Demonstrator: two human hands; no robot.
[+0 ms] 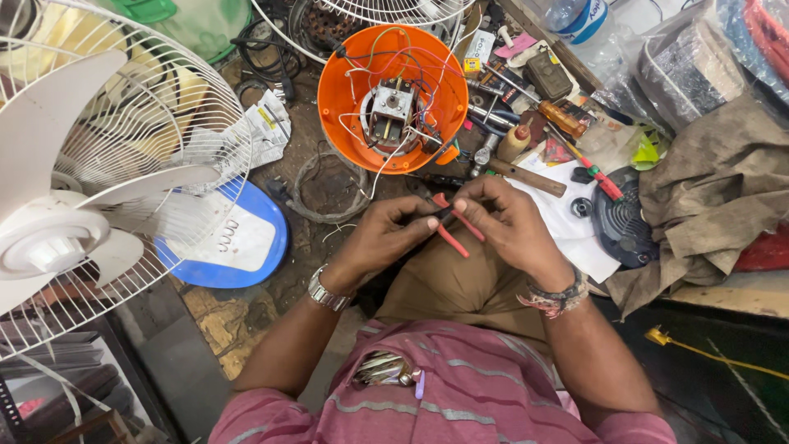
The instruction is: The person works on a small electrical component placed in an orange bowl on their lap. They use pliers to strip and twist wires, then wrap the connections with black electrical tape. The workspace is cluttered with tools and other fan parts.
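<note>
Left hand: your left hand [385, 234] is curled, fingers pinched on the red-handled pliers [454, 224] near their head; whether a wire end sits between the fingertips is too small to tell.
Right hand: your right hand [514, 226] is closed around the same pliers from the other side, thumb and forefinger meeting the left fingertips, the two red handles poking out below between both hands.
Pliers: held in the air over your lap, just in front of the orange housing.
Wrists: a metal watch [328, 291] on the left, a thread band [555, 299] on the right.
Housing: the orange housing [341, 99] lies open side up just beyond your hands, a motor [391, 110] in its middle with thin coloured wires looping around it.
Right of housing: a wooden-handled tool [526, 177], an orange-handled screwdriver [562, 118] and other small tools lie in a heap, with white paper [567, 226] and a dark round grille [629, 226] beside your right hand.
Far right: a brown cloth [715, 189] is piled up.
Left: a white fan [74, 189] in its wire guard stands well apart from your hands, a blue-rimmed base [275, 238] under it.
</note>
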